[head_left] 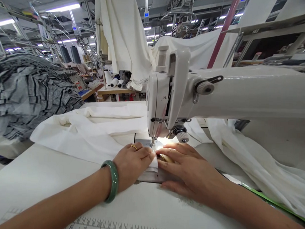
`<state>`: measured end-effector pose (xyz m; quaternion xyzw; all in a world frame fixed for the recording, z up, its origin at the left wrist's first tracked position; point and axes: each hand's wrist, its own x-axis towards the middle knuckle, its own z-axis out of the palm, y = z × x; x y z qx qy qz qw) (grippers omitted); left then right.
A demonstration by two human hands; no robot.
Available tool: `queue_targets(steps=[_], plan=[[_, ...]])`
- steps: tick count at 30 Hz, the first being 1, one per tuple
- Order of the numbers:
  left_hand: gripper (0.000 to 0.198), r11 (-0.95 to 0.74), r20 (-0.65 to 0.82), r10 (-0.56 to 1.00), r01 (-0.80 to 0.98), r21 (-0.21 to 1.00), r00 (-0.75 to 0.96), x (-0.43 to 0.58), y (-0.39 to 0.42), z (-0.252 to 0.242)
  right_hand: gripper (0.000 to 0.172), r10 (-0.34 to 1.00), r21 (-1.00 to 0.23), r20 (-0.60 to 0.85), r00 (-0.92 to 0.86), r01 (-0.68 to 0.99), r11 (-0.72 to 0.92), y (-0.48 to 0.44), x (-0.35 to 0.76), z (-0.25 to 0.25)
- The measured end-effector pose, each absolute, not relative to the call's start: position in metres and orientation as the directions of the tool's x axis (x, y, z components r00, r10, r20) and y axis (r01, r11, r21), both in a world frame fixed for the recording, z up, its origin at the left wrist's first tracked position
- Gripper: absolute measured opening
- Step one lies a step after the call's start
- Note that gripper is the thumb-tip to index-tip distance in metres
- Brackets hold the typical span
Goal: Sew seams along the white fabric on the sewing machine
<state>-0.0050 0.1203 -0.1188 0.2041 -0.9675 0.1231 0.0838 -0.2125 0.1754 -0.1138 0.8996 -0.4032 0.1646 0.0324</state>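
Observation:
My left hand (133,164), with a gold ring (134,147) and a green jade bangle (112,181) at the wrist, presses a folded white fabric (86,135) beside the needle of a white industrial sewing machine (163,101). My right hand (185,170) rests on the fabric's other side, fingers apart, next to the presser foot (153,143). The fabric lies over the steel needle plate (145,143). A small brass-coloured part (166,158) shows under my right fingers. My hands hide the stitching area.
A printed measuring scale (108,227) runs along the white table's front. A pile of grey striped cloth (30,97) lies at left, and loose white cloth (261,161) lies at right. The machine's long arm extends rightward. Workbenches and overhead racks stand behind.

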Motion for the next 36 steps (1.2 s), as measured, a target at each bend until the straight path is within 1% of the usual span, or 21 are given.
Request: queue_targets(steps=[3, 4, 7, 9, 11, 14, 16, 21, 25, 29, 32, 34, 36], plan=[[0.055, 0.882, 0.224, -0.375, -0.421, -0.212, -0.899, -0.007, 0.1207, -0.1183, 0.029, -0.729, -0.073, 0.302, 0.614, -0.748, -0.66, 0.1755, -0.2121, -0.1121], [0.055, 0.882, 0.221, -0.377, -0.422, -0.212, -0.899, -0.0075, 0.1208, -0.1181, 0.029, -0.731, -0.07, 0.298, 0.613, -0.75, -0.658, 0.1755, -0.2122, -0.1121], [0.063, 0.882, 0.207, -0.383, -0.423, -0.207, -0.9, -0.0075, 0.1207, -0.118, 0.028, -0.728, -0.066, 0.301, 0.616, -0.748, -0.66, 0.1755, -0.2133, -0.1139], [0.064, 0.884, 0.227, -0.365, -0.412, -0.219, -0.903, -0.006, 0.12, -0.1183, 0.026, -0.716, -0.068, 0.321, 0.62, -0.739, -0.671, 0.1758, -0.2142, -0.115], [0.056, 0.892, 0.287, -0.301, -0.375, -0.253, -0.909, -0.004, 0.1192, -0.1187, 0.023, -0.692, -0.067, 0.357, 0.628, -0.722, -0.689, 0.1763, -0.215, -0.115], [0.031, 0.901, 0.369, -0.175, -0.3, -0.315, -0.913, -0.0019, 0.1187, -0.1188, 0.02, -0.653, -0.077, 0.406, 0.64, -0.687, -0.722, 0.1771, -0.2163, -0.1134], [0.022, 0.909, 0.387, -0.13, -0.266, -0.322, -0.913, -0.0015, 0.119, -0.1183, 0.019, -0.641, -0.102, 0.411, 0.648, -0.666, -0.739, 0.1773, -0.2171, -0.1125], [0.019, 0.926, 0.437, -0.114, -0.254, -0.279, -0.892, -0.0021, 0.1203, -0.116, 0.019, -0.614, -0.127, 0.442, 0.654, -0.632, -0.764, 0.1775, -0.2179, -0.1135], [0.016, 0.926, 0.495, -0.075, -0.245, -0.287, -0.865, -0.0031, 0.1206, -0.1154, 0.021, -0.595, -0.118, 0.461, 0.658, -0.619, -0.776, 0.1783, -0.217, -0.1146], [0.014, 0.92, 0.457, -0.058, -0.226, -0.321, -0.887, -0.0037, 0.1201, -0.1179, 0.021, -0.598, -0.122, 0.466, 0.652, -0.622, -0.773, 0.1784, -0.2163, -0.1151], [0.013, 0.92, 0.447, -0.069, -0.23, -0.318, -0.892, -0.0032, 0.1195, -0.1205, 0.02, -0.603, -0.162, 0.474, 0.642, -0.609, -0.776, 0.1769, -0.2164, -0.1155], [0.013, 0.924, 0.447, -0.076, -0.231, -0.304, -0.891, -0.0026, 0.1191, -0.1214, 0.019, -0.619, -0.209, 0.469, 0.63, -0.602, -0.771, 0.1752, -0.2169, -0.1156], [0.013, 0.943, 0.445, -0.096, -0.225, -0.246, -0.89, -0.0014, 0.1183, -0.1213, 0.024, -0.641, -0.23, 0.437, 0.631, -0.61, -0.758, 0.1738, -0.2176, -0.1156]])
